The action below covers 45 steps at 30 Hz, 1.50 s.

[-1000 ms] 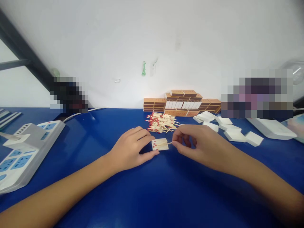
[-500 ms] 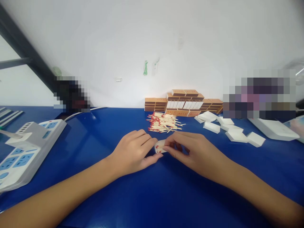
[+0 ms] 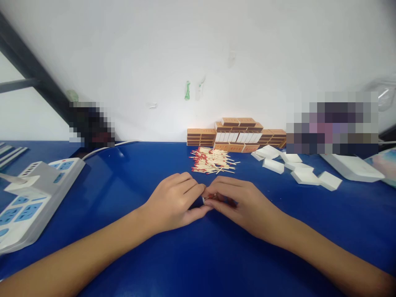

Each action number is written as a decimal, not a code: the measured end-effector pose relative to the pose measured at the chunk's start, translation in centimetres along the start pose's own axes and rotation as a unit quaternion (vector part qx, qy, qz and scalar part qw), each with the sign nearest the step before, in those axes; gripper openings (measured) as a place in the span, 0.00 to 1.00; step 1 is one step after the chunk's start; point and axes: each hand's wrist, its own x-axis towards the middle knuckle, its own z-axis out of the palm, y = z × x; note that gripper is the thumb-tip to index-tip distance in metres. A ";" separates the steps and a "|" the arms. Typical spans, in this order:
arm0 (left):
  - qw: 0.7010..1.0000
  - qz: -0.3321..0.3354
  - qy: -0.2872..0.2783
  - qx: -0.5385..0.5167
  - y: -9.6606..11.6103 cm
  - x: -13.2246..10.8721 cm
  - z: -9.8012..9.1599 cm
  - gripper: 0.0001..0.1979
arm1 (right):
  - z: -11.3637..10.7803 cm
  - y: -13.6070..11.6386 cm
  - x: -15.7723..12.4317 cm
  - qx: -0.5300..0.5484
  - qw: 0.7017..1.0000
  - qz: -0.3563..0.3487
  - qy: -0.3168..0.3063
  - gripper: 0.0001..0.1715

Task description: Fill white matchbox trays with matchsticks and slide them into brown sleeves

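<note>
A small white matchbox tray (image 3: 203, 200) with red-tipped matches (image 3: 211, 196) in it sits low over the blue table, mostly covered by fingers. My left hand (image 3: 176, 200) is closed on its left end, between thumb and forefinger. Over the same tray, my right hand (image 3: 239, 198) is bent with thumb and forefinger brought together, almost touching the left fingertips. What exactly lies between those right fingertips is hidden. Just beyond both hands is a loose pile of matches (image 3: 213, 160), most red heads toward the left.
Stacked matchboxes (image 3: 238, 136) stand against the wall behind the pile. Several white matchbox trays (image 3: 305, 176) lie scattered to the right, near a larger white box (image 3: 352, 167). On the left rests a power strip (image 3: 40, 202) with its cable. The blue tabletop (image 3: 198, 255) spreads in front.
My right fingertips have moved left along the tray and now cover most of it and its matches. My left hand keeps its hold. The view has shifted slightly.
</note>
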 end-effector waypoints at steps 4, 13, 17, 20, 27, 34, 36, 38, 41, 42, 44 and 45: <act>1.000 -0.006 0.000 -0.014 -0.1 -0.1 0.1 0.13 | -0.2 0.0 0.2 0.011 1.000 -0.006 0.005 0.05; 0.997 -0.050 0.009 -0.059 -0.5 -0.1 0.4 0.14 | -2.2 0.1 0.0 -0.031 0.997 0.069 0.006 0.06; 0.996 -0.050 0.014 -0.068 -0.6 0.0 0.4 0.15 | -2.0 1.1 -0.1 -0.103 0.995 -0.010 0.013 0.08; 0.995 -0.050 0.007 -0.081 -0.5 0.0 0.3 0.14 | -1.6 1.6 -0.1 -0.150 0.987 -0.058 0.004 0.12; 0.992 -0.046 0.005 -0.121 -0.5 0.1 0.3 0.13 | -1.0 1.6 -0.3 -0.195 0.977 -0.069 -0.052 0.16; 0.986 -0.083 -0.008 -0.147 -0.7 0.0 0.4 0.14 | -1.5 1.8 -0.3 -0.202 0.977 -0.038 -0.063 0.13; 0.985 -0.089 -0.012 -0.149 -0.7 0.0 0.4 0.14 | -1.7 1.8 -0.3 -0.218 0.974 -0.028 -0.049 0.12; 0.984 -0.092 -0.019 -0.152 -0.8 0.0 0.4 0.14 | -1.9 1.8 -0.4 -0.230 0.972 -0.020 -0.044 0.12; 0.984 -0.096 -0.031 -0.149 -1.0 0.0 0.4 0.14 | -1.9 1.9 -0.4 -0.232 0.970 -0.002 -0.074 0.10; 0.984 -0.098 -0.035 -0.147 -1.0 0.0 0.4 0.15 | -1.8 1.9 -0.4 -0.227 0.970 0.004 -0.087 0.10; 0.983 -0.101 -0.044 -0.144 -1.0 0.0 0.4 0.15 | -1.7 2.1 -0.4 -0.215 0.971 0.011 -0.101 0.08; 0.983 -0.102 -0.048 -0.144 -1.0 0.0 0.4 0.15 | -1.6 2.2 -0.3 -0.209 0.972 0.012 -0.102 0.08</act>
